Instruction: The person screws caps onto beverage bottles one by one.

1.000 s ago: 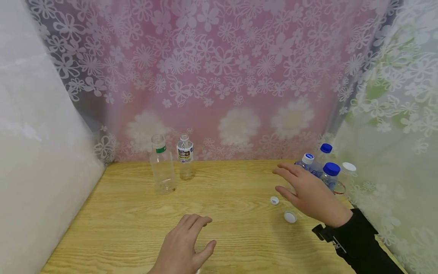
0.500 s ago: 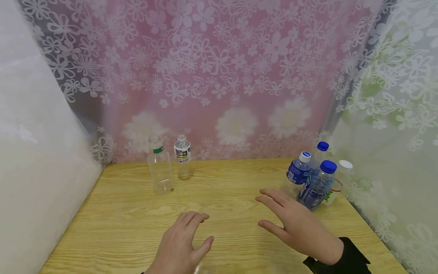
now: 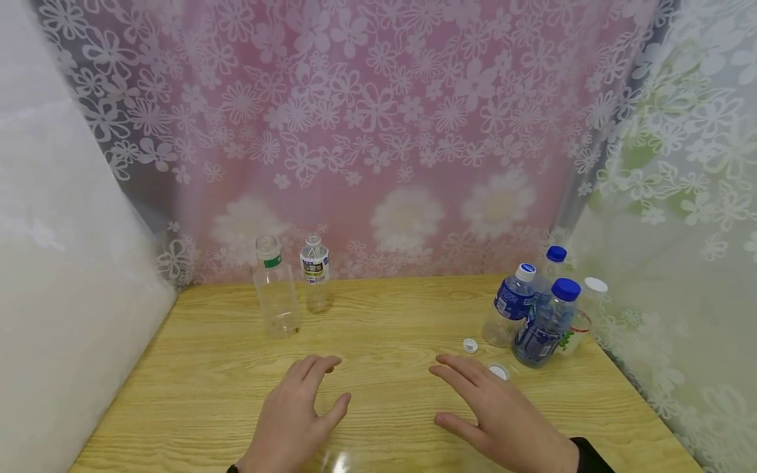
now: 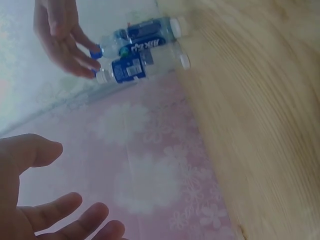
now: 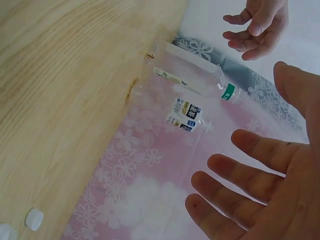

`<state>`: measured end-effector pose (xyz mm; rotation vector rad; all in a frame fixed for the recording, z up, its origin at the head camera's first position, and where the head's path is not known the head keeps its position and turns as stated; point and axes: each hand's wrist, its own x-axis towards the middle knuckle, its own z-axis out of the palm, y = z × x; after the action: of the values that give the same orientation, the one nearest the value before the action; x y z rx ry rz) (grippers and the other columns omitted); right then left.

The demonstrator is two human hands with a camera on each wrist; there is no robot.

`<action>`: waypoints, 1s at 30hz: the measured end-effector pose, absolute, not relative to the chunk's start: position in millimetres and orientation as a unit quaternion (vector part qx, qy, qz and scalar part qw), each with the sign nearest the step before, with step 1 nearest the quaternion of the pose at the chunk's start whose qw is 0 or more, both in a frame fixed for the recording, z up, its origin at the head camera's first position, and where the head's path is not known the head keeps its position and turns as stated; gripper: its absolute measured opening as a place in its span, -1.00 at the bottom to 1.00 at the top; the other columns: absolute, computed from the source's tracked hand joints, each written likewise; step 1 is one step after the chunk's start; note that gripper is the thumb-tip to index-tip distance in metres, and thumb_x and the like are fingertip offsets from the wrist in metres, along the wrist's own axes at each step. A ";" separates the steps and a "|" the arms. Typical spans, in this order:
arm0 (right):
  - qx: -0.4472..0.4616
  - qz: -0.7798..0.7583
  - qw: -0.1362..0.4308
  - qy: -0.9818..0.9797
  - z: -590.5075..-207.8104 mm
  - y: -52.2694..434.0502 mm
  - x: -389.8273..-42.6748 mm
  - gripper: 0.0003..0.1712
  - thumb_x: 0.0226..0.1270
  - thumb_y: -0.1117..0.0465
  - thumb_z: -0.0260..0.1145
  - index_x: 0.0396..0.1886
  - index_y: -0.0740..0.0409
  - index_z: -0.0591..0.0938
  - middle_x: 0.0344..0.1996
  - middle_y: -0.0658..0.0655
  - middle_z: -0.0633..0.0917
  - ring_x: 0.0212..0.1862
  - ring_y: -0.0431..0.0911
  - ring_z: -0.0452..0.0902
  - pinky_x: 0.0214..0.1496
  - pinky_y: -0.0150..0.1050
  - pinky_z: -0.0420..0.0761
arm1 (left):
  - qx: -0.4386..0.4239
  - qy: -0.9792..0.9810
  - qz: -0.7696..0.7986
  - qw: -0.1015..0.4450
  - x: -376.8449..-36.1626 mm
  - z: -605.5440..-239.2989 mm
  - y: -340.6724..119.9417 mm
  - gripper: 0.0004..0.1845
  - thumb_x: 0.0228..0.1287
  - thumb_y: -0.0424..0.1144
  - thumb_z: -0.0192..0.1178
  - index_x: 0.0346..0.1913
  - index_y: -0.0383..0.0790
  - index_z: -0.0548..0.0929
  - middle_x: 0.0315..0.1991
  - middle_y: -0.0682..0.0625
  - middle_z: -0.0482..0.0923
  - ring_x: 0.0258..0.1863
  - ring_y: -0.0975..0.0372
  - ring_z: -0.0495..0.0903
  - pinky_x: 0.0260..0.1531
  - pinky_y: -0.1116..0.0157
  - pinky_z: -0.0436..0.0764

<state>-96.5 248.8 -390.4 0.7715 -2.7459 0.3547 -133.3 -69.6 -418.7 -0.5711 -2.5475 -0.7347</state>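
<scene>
So our right hand (image 3: pixel 503 420) was up by the capped bottles a second ago and has now pulled back toward us, hovering low over the table (image 3: pixel 390 328) with fingers spread and nothing in its grip. Our left hand (image 3: pixel 296 414) has barely budged, fingers loosely fanned, also holding nothing. With the right hand out of the way, we can see the two loose white caps again: the small cap (image 3: pixel 470 345) just in front of the bottle cluster and the second cap (image 3: pixel 499 372) right at our right fingertips, near but not clearly touching. Our guess is that both hands are resting between moves rather than mid-grab.

Containers: at the back left stand two uncapped clear bottles, the taller bottle with a green neck band (image 3: pixel 275 289) and the shorter labelled bottle (image 3: pixel 315 273) just beside it. Both look empty or close to it, hard to say for sure through the plastic. At the back right there's a tight group of capped bottles: a white-capped blue-label bottle (image 3: pixel 511 305), a blue-capped bottle (image 3: pixel 544 325) in front, another blue cap behind it, and a white-capped one tucked at the far right. What's inside them we can't tell.
</scene>
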 end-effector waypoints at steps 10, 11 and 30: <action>0.255 0.129 0.110 -0.952 -401.4 247.6 -99.4 -0.28 0.39 -0.38 0.13 0.48 -0.32 0.35 0.41 -0.18 0.43 0.37 -0.16 0.44 0.16 -0.14 0.61 | -0.123 -0.917 -0.283 0.252 -160.9 -421.7 -96.5 -0.33 0.27 -0.06 0.38 0.39 -0.12 0.42 0.19 -0.09 0.49 0.14 0.06 0.52 -0.11 0.15 0.60; 0.251 0.128 0.105 -0.954 -401.7 247.8 -99.4 -0.27 0.38 -0.40 0.12 0.47 -0.31 0.37 0.40 -0.18 0.44 0.36 -0.16 0.44 0.16 -0.12 0.61 | -0.116 -0.916 -0.285 0.258 -165.1 -422.1 -98.6 -0.31 0.26 -0.07 0.39 0.39 -0.15 0.40 0.20 -0.12 0.47 0.14 0.03 0.51 -0.11 0.12 0.60; 0.247 0.123 0.102 -0.956 -408.3 251.4 -98.9 -0.26 0.39 -0.41 0.11 0.46 -0.26 0.40 0.40 -0.17 0.44 0.35 -0.15 0.45 0.11 -0.06 0.63 | -0.015 -0.883 -0.407 0.236 -261.4 -434.7 -139.6 0.15 0.19 0.02 0.43 0.59 -0.30 -0.11 0.45 -0.41 0.05 0.43 -0.22 0.12 0.34 -0.20 0.22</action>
<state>-98.9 251.4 -408.3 0.7305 -2.8224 0.3638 -261.4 -139.6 -434.7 -0.0399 -2.4205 -1.1150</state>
